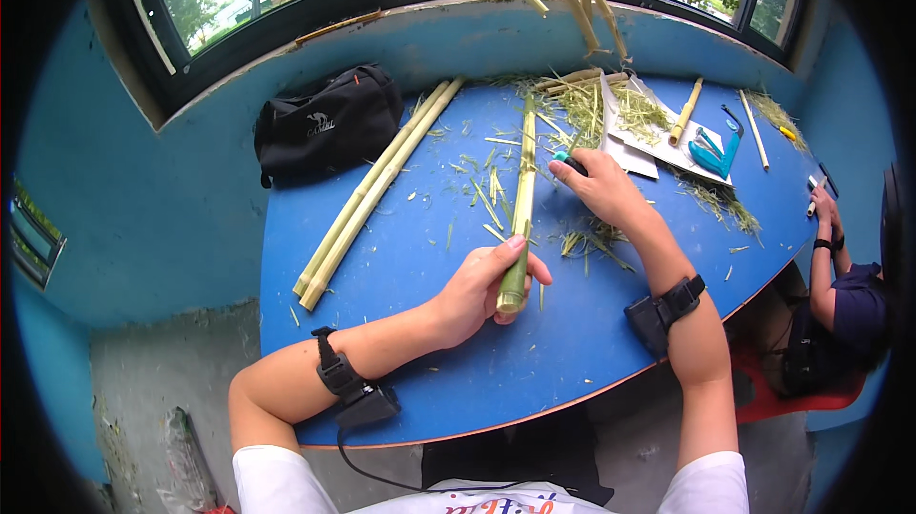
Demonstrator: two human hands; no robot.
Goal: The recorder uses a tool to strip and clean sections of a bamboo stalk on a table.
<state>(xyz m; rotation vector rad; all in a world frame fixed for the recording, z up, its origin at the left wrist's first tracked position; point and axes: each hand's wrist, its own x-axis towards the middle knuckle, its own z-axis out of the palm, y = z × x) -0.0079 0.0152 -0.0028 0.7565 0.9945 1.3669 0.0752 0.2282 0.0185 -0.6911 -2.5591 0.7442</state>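
A bamboo pole [524,191] lies pointing away from me, pale along most of its length and green at its near end. My left hand [482,293] is closed around that near end, thumb on top. To the right of the pole, my right hand [611,188] grips a small tool with a teal and black handle [571,163], probably a knife. Its working end is hard to make out against the shavings, so I cannot tell whether it touches the pole. Thin bamboo shavings [491,197] are scattered on both sides.
Two long bamboo poles [374,194] lie left on the blue table [429,271], beside a black bag [329,123]. White boards [658,137], a teal hacksaw [722,153] and a short bamboo piece [686,111] sit at the far right. A co-worker's hands [822,206] are at the right edge.
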